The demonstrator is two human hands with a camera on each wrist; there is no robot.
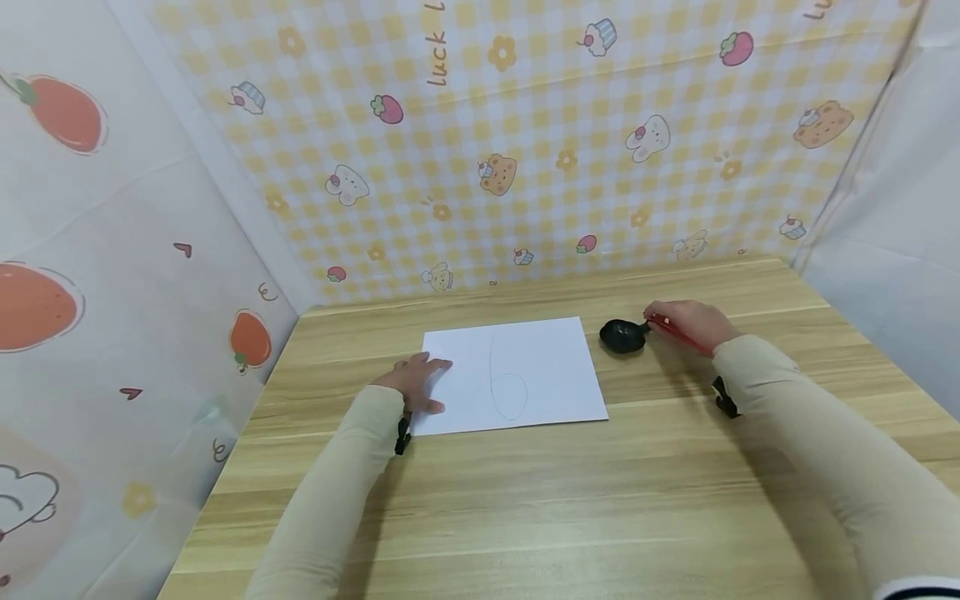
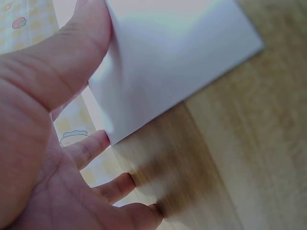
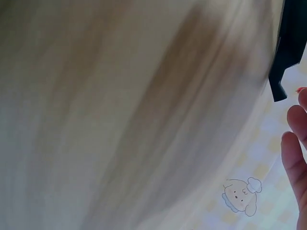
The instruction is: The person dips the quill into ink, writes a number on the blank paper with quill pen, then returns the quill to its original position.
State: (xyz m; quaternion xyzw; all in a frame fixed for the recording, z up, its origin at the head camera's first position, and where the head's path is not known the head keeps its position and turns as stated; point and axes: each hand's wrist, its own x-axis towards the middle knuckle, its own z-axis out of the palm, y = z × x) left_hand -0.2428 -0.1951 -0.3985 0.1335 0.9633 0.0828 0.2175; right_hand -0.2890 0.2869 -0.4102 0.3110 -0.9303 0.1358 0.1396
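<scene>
A white sheet of paper (image 1: 555, 367) lies on the table, with a thin pencil-like line shaped like a 6 drawn on it. My left hand (image 1: 414, 382) rests at the sheet's left edge with its fingers spread. In the left wrist view the thumb of that hand (image 2: 72, 62) lies against the paper (image 2: 158, 72), while other fingertips touch the wood beyond its corner. To the right of the sheet, my right hand (image 1: 693, 323) grips the red handle of a black-bowled ladle (image 1: 622, 336). Only a few fingertips (image 3: 293, 148) show in the right wrist view.
The wood-grained table (image 1: 525, 517) meets a yellow checked cloth backdrop (image 1: 450, 150) at the back. White cloth walls stand at the left (image 1: 112, 250) and right (image 1: 892, 208). A black strap buckle (image 1: 725, 398) hangs under the right wrist.
</scene>
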